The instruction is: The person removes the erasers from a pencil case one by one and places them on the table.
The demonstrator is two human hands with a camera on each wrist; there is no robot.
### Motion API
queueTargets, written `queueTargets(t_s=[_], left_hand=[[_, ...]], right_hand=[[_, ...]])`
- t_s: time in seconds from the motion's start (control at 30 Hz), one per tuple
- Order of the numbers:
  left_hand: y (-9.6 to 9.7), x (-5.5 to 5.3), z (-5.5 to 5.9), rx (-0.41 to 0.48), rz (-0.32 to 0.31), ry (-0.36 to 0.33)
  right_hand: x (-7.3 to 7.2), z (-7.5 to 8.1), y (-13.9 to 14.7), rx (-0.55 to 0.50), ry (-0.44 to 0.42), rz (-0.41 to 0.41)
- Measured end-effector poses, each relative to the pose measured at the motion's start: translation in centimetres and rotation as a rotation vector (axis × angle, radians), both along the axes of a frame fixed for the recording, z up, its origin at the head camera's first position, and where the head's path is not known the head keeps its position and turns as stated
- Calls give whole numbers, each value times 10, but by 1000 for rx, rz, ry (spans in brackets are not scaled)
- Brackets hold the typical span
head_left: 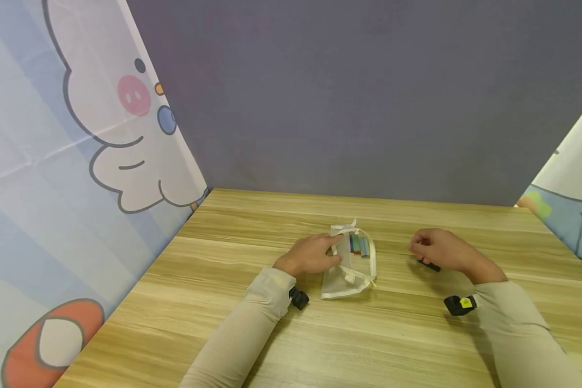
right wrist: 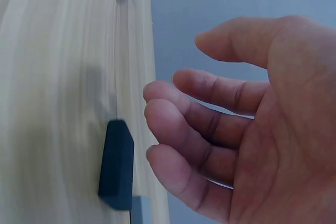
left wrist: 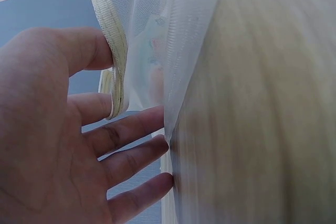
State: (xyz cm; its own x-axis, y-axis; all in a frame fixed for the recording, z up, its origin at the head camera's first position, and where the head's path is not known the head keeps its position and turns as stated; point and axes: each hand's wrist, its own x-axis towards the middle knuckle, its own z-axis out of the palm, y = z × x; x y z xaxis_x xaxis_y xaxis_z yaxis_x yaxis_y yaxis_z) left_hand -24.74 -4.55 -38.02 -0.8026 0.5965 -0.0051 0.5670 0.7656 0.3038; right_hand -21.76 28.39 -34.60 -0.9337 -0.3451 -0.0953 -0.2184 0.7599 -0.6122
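Mesh pouch gaping on the wood-grain table, left hand at its edge.
We find the pouch just right of centre in the lower half of the head view, its mouth facing right, with coloured strips visible inside. We record the left hand's fingers extended and spread, thumb and index finger at the pale binding, middle and ring fingertips reaching the mesh; as the binding covers the thumb tip, we cannot tell how firm that contact is. Right of the pouch, we note the right hand, its fingers loosely curled and unloaded, thumb apart. Below it lies a black block, clear of the fingertips in the right wrist view. We log a dark grey panel across the top of the head view.
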Motion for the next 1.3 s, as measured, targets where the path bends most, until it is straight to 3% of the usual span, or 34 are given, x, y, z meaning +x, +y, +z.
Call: queueTargets(t_s=[0.57, 1.3], left_hand=[[0, 1, 1, 0, 14, 4], [1, 0, 1, -17, 17, 13]], right_hand=[[-8, -3, -25, -15, 8, 51], [-17, -13, -66, -108, 8, 137]])
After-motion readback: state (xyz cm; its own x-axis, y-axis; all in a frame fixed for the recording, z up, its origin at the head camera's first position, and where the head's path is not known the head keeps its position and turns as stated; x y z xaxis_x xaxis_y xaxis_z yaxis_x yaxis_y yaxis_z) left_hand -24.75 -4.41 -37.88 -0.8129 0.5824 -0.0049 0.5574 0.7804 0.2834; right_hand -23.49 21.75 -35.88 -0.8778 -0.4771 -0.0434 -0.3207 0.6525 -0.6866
